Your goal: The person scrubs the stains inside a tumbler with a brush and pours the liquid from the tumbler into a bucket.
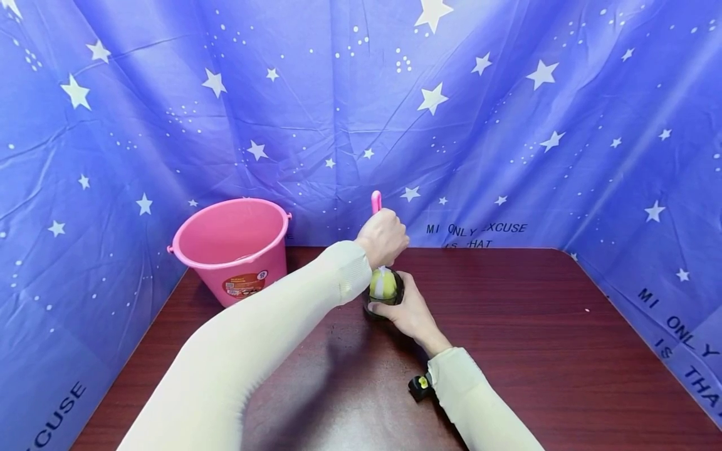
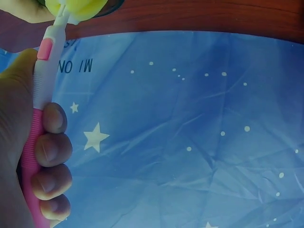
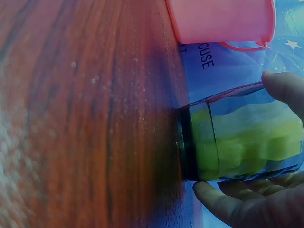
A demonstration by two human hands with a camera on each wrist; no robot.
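Observation:
In the head view my left hand (image 1: pixel 383 238) grips the pink and white handle of a sponge cup brush (image 1: pixel 376 202). The left wrist view shows its fingers curled round the brush handle (image 2: pixel 33 142), with the thumb along the white part. The brush's yellow-green sponge head sits inside a dark see-through glass (image 3: pixel 228 109), filling much of it. My right hand (image 1: pixel 414 316) holds the glass round its side, thumb on one side and fingers on the other. The glass stands upright, its base at the tabletop. The right wrist view shows it sideways.
A pink bucket (image 1: pixel 267 257) with a label stands at the back left of the dark red wooden table (image 1: pixel 507 338). Small droplets dot the tabletop near the glass. Blue star-patterned cloth (image 1: pixel 338 125) hangs behind and on both sides.

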